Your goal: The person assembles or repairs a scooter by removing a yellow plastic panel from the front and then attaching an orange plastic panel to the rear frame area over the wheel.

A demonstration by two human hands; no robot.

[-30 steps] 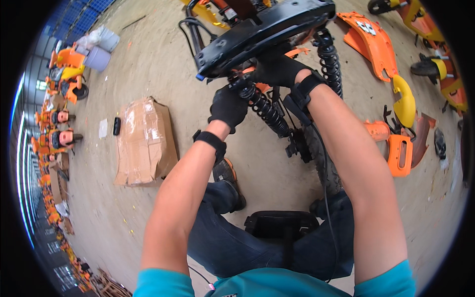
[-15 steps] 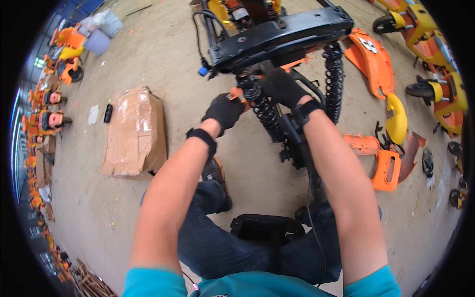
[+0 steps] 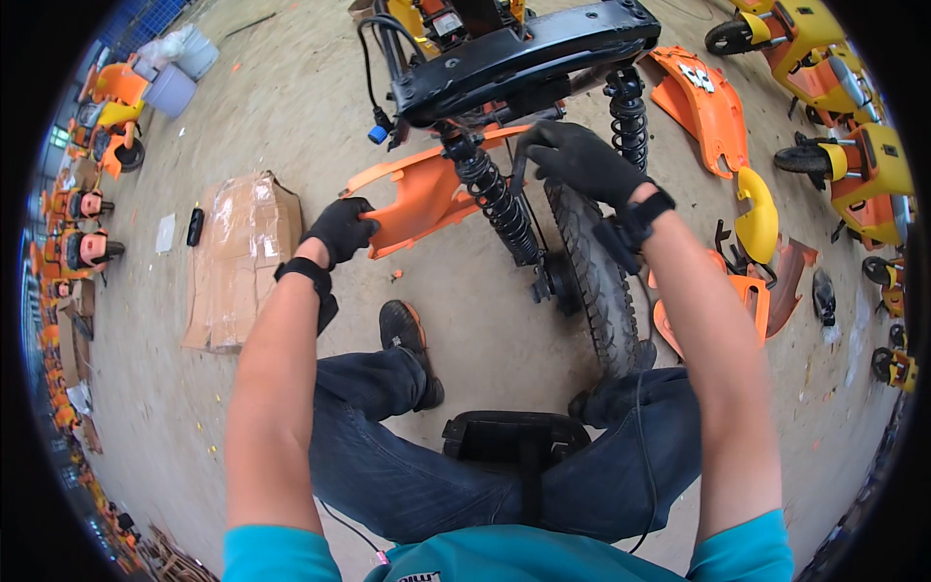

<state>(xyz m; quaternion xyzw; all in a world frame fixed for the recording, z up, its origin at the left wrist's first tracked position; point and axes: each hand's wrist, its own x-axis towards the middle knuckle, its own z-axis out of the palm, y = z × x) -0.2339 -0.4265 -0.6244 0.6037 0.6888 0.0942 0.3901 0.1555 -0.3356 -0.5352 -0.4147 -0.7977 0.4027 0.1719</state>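
My left hand, in a black glove, is closed on the left end of an orange plastic body panel. The panel stretches right, passing behind a black coil-spring shock absorber under a black metal frame. My right hand, also gloved, is above the treaded tyre, between the two shock absorbers. Its fingers are bent and look apart, close to the panel's right end; whether they touch it is hard to see.
A taped cardboard box lies on the floor at the left. An orange fender, a yellow fender and other orange parts lie at the right. Yellow scooters line the right side. A black seat is between my legs.
My left hand has moved left and toward me, bringing the orange panel out from under the frame. My right hand has come away from the frame's underside, shifting slightly right. More tyre shows.
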